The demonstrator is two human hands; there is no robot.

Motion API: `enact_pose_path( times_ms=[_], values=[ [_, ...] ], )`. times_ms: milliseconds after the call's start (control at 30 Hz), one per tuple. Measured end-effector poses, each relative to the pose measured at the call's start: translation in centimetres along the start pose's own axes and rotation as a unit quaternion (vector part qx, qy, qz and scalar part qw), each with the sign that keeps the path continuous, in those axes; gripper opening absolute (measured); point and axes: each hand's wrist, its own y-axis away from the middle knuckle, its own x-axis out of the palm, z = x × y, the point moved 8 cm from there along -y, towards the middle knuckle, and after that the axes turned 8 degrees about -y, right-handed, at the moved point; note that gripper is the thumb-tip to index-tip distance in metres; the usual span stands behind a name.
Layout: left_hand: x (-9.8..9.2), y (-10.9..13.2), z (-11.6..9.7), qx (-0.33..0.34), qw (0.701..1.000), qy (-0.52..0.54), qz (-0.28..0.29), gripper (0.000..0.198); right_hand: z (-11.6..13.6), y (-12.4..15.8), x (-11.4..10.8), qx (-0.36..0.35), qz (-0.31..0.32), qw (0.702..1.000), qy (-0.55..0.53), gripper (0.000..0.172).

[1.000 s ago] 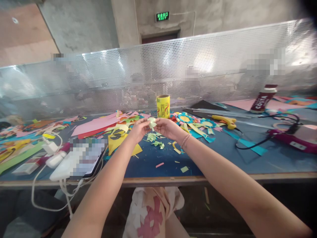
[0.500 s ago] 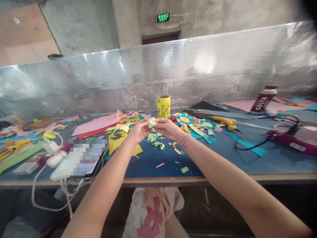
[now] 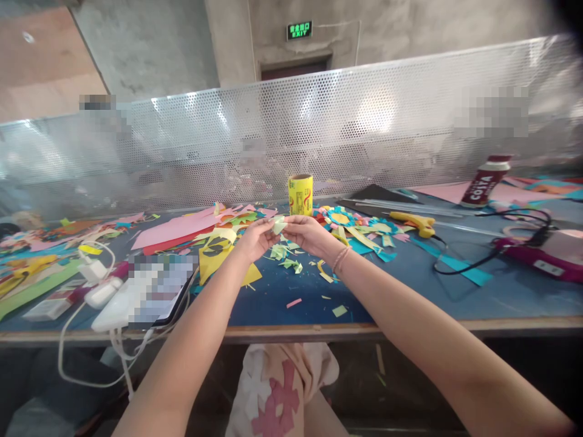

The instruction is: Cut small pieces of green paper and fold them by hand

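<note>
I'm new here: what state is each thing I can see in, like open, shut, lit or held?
Left hand: closed on paper, fingers pinching.
Right hand: closed on the same paper.
Pale green paper: held between both hands, apparently folded.
Yellow tube: upright, top open.
Bottle: capped.
Yellow glue gun: lying down, not held.
Exit sign: lit green.
Phone: screen lit, partly blurred.

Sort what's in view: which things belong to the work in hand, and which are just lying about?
Work in hand:
pale green paper piece, pinched between left hand and right hand;
probably the pale green scraps below.

Apparently just lying about:
yellow cylinder;
yellow glue gun;
COSTA bottle;
left-side pink sheet.
</note>
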Motion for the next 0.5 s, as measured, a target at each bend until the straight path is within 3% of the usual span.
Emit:
enact_pose_path(
  times_ms=[433,500],
  values=[
    [-0.18,-0.12,-0.26,0.017,0.999,-0.028,-0.010,0.014,0.74,0.49,0.50,-0.013,-0.010,1.000,0.004,0.002],
    [-0.24,-0.12,-0.31,0.020,0.999,-0.030,-0.017,0.013,0.89,0.52,0.48,-0.024,-0.014,0.999,0.018,0.008]
  ],
)
